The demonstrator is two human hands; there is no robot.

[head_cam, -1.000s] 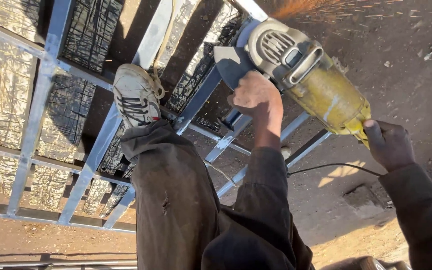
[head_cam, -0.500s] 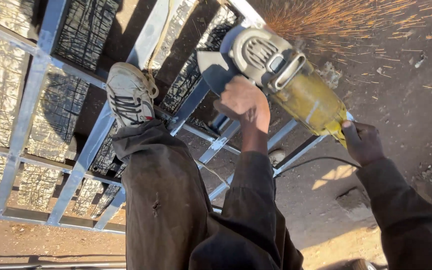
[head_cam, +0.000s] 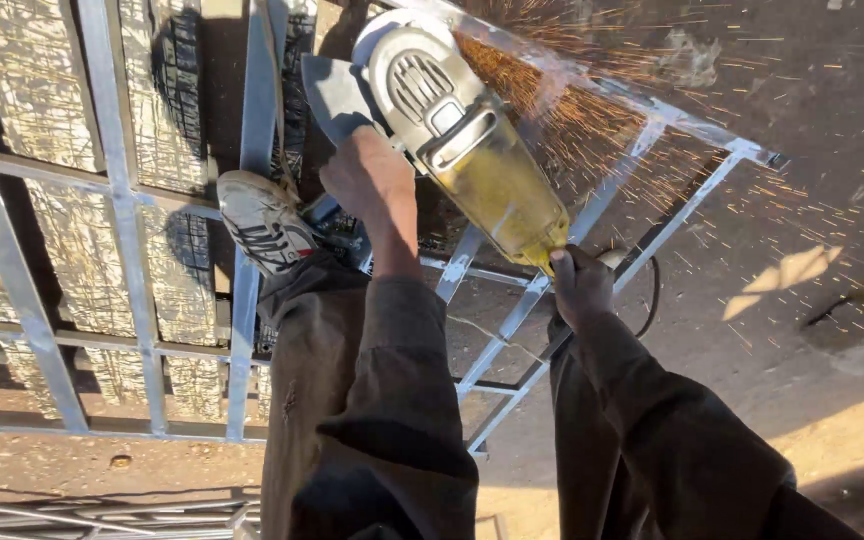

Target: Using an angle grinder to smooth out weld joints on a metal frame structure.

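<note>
A single view, from a camera worn on the person's head, looks steeply down along the body at the metal frame (head_cam: 252,130) lying on the dirt ground. It sits close: dark sleeves and trouser legs fill the lower middle of the picture (the frame's near edge runs under them). The frame takes up the left and centre, its far bars reaching the top edge; bare ground lies to its right. No second view shares the scene.
</note>
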